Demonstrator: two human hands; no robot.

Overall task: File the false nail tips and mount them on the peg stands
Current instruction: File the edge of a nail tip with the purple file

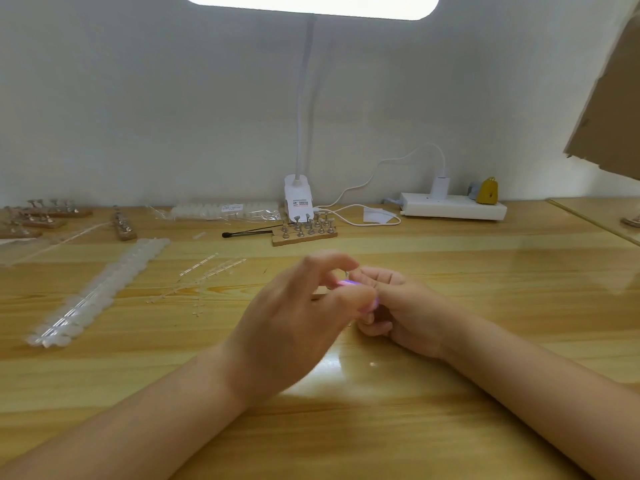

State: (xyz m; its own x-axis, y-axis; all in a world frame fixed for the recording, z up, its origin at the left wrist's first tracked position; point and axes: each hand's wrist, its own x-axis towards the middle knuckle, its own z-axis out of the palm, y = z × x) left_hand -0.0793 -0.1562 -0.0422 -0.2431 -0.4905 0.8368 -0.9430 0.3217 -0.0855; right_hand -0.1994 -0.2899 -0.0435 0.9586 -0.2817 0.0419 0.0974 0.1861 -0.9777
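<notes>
Both hands meet centrally: left hand [294, 303] pinches the pink file [346, 284], right hand [398, 306] curls on something unclear; short, light strokes suit, stand [304, 233] at twelve o'clock.

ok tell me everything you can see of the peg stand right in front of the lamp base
The peg stand is a light wooden bar lying flat on the table, long side running left to right. Small metal pegs with flared tops stand upright in rows on it, seemingly bare. Black tweezers lie by its left end; contact is unclear.
</notes>
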